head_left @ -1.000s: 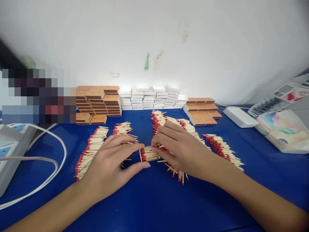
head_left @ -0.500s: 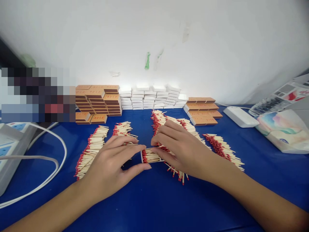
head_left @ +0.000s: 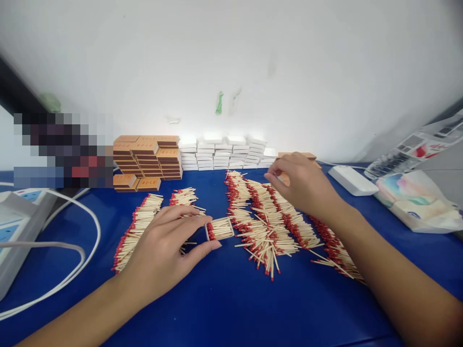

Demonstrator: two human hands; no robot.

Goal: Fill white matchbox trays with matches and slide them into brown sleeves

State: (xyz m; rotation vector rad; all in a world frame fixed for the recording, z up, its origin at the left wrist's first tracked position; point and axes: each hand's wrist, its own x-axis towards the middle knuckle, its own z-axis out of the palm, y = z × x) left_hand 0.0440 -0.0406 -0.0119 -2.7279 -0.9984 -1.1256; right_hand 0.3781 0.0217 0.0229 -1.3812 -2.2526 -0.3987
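Observation:
An inner matchbox tray, filled with red-headed matches, lies on the blue tabletop. My left hand has its left end between index finger and thumb. My right hand is raised in front of the brown matchboxes at the back right, partly covering them. Its fingers are loosely bent, with nothing visible in them. Close below it lie rows of loose matches. Another row shows behind my left hand, and a small heap lies beside it.
Stacked brown matchboxes and white trays stand against the wall. To the left are a power strip and white cables. A white device and a tissue pack lie at the right.
My right hand has left the filled tray and moved up and right to the brown matchboxes. The tray now shows fully, slightly tilted, while my left hand stays at its end.

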